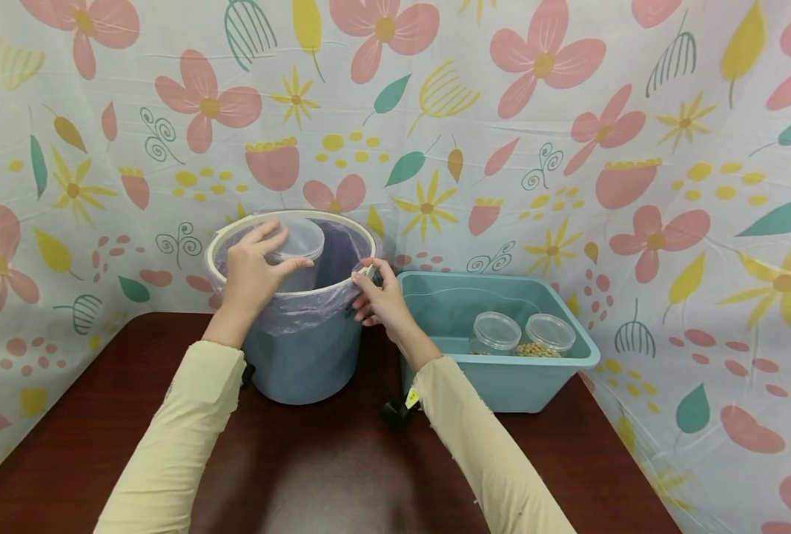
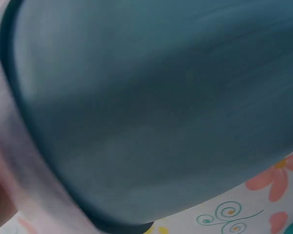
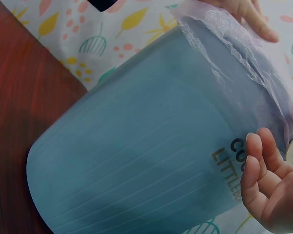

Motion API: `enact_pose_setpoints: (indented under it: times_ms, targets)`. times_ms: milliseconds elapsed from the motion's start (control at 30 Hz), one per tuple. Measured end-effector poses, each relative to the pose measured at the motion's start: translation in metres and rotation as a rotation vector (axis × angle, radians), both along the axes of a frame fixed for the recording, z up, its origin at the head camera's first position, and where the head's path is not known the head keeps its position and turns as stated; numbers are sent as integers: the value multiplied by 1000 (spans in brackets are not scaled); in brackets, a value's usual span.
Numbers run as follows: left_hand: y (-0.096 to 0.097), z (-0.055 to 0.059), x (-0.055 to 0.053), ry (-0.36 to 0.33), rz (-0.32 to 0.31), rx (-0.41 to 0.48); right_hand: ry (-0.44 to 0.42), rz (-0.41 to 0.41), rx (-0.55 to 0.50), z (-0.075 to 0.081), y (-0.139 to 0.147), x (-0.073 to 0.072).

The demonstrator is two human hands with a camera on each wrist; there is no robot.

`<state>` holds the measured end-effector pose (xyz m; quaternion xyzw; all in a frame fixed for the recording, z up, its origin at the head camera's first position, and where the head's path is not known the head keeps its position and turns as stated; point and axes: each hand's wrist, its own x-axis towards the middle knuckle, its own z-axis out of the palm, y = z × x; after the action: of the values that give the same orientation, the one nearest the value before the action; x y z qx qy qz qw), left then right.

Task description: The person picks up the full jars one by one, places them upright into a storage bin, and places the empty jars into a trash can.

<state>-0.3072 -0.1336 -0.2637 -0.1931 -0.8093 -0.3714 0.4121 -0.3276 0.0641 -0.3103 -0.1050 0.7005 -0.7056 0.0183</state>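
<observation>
My left hand [image 1: 251,271] grips a clear plastic jar [image 1: 302,239] with a lid, thumb on its near right side and fingers over its left. The jar sits partly below the rim of a blue trash can [image 1: 305,363], inside the mouth. A thin translucent bag [image 1: 295,317] lines the can and folds over its outside under a cream rim ring [image 1: 333,285]. With thumb and index finger my right hand [image 1: 383,302] pinches that ring at the can's right edge. Its other fingers are loosely bent beside printed lettering [image 3: 227,170] in the right wrist view.
Right of the can stands a light blue plastic tub [image 1: 488,386]. Two clear lidded jars [image 1: 495,331] with tan beans or similar bits lie in it. Everything rests on a dark red-brown table [image 1: 328,475]. A floral cloth [image 1: 462,111] hangs close behind.
</observation>
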Motion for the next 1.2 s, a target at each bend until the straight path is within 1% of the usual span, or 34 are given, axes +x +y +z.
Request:
enact_pose_setpoints:
  times_ms: [167, 300, 400, 500, 700, 900, 1033, 1200]
  targets:
    - [0, -5, -3, -89, 12, -69, 7, -1, 0, -1, -1, -1]
    - [-1, -4, -3, -189, 20, -136, 10, -9, -5, -1, 0, -1]
    - [-2, -3, -4, -240, 20, -166, 13, -5, -4, -1, 0, -1]
    - [-3, -3, -3, -251, 12, -183, 15, -2, -6, -2, -1, -1]
    - [-2, -4, -1, -245, 15, -200, 16, -4, -3, -3, -1, -2]
    - [-4, -4, 1, -221, 18, -181, 8, -12, 5, 0, -1, -2]
    - [-5, -4, 3, -207, 25, -166, 3, 0, 17, 0, 0, -2]
    - [-6, -5, 5, -194, 14, -153, 14, -6, 10, 0, -1, -3]
